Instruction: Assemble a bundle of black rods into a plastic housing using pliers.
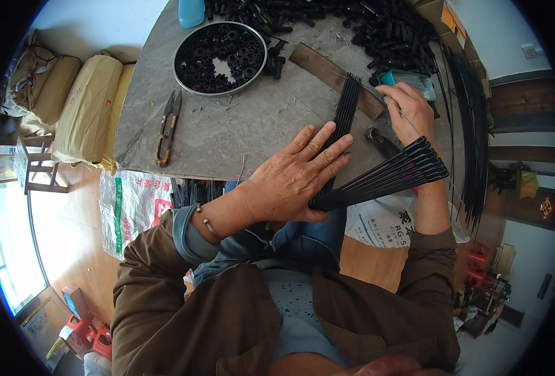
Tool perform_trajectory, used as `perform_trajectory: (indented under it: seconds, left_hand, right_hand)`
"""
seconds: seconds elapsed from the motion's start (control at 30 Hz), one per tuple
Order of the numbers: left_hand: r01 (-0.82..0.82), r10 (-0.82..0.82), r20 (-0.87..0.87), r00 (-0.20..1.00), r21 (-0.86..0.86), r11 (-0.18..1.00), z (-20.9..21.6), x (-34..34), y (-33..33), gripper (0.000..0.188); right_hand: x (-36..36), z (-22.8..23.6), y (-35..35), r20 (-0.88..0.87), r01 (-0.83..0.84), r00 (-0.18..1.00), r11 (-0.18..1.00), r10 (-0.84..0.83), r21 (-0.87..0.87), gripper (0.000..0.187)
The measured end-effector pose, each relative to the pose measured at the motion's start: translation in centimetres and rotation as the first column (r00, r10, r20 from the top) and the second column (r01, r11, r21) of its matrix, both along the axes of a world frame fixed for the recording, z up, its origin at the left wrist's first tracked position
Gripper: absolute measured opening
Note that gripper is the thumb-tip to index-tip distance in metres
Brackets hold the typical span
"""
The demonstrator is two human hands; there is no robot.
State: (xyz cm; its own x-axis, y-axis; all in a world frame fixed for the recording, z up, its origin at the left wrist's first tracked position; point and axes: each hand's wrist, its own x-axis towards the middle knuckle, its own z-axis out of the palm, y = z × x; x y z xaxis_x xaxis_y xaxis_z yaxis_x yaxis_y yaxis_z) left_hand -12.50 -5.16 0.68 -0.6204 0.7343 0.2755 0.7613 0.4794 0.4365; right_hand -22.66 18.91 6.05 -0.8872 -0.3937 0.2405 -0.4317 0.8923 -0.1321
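My left hand (299,166) lies palm down with fingers stretched across a set of slim black ribs, like umbrella ribs. One part of the ribs (347,103) runs away from me over the table; another part (384,177) fans out to the right below my right wrist. My right hand (412,116) is closed in a pinch on a thin wire (378,94), near the far end of the ribs. Beside that hand sits a teal container (388,79) of fine wire pieces. A dark hand tool (383,143), partly covered by the ribs, lies below it.
A brown flat bar (315,61) lies on the grey table (227,138). Orange-handled snips (167,131) rest at the left. A round bowl (186,86) holds small black rings. Black tubular parts (396,41) are heaped at the back; long black rods (472,138) hang along the right edge.
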Motion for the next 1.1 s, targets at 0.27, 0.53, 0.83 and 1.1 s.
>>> perform_trajectory:
  seconds: [0.27,0.53,0.83,1.1]
  left_hand:
    - [0.006,-0.006,0.000,1.000,-0.026,1.000,0.1,-0.1,0.1,0.102]
    - [-0.005,0.005,-0.008,1.000,-0.018,1.000,0.0,0.0,0.0,0.101]
    - [-0.001,0.000,-0.014,1.000,-0.025,1.000,0.0,0.0,-0.1,0.100]
    - [0.002,-0.003,-0.015,1.000,-0.009,1.000,-0.1,-0.1,-0.1,0.101]
  right_hand:
    - [-1.4,0.7,-0.6,-0.025,-0.011,1.000,0.988,0.015,0.155,0.016]
    - [-2.5,0.5,-1.1,0.161,-0.007,0.987,0.998,-0.003,0.058,0.014]
    - [-3.1,0.5,-1.5,0.119,-0.086,0.990,0.995,0.079,0.055,0.013]
    - [-3.9,-1.0,-2.2,0.028,-0.147,0.989,0.989,0.148,-0.023,0.016]
